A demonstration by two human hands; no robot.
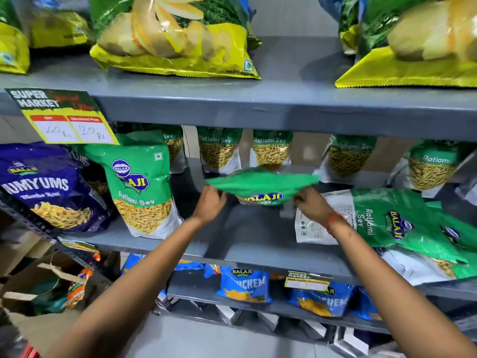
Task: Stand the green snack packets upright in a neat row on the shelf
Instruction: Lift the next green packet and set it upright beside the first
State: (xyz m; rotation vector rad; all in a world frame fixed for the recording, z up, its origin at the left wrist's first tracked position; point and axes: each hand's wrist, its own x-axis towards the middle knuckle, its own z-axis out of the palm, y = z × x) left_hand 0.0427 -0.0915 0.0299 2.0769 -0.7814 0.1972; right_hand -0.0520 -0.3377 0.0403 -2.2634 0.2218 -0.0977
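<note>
**Both hands on one green packet, mid-shelf**

Your left hand (210,200) is pinched shut on the left corner of a green snack packet (262,186), and your right hand (311,204) is closed on its right corner. Between them the packet hangs over the middle shelf (258,244), tipped so that its green top edge faces you and only the brand logo shows beneath; its lower end is hidden, so you cannot tell whether it touches the shelf board. Both forearms reach up and forward from the bottom of the view, the wrists nearly level, with a red thread (333,222) round the right wrist.

Just left of your left hand, one green packet (140,184) stands upright at the front of the shelf, its clear window full of thin yellow sev. Behind the held packet, a row of green packets (271,149) stands along the back of the shelf, each showing the same yellow strands. Under and beyond your right forearm, a heap of green packets (397,226) lies flat and overlapping, one turned white back up.

Farther left sits a purple packet (44,187) of noodle-like snack, with a yellow price card (68,125) hung above it. The upper shelf (284,99) carries yellow-and-green wafer bags (175,34). The lower shelf holds blue packets (245,285).
</note>
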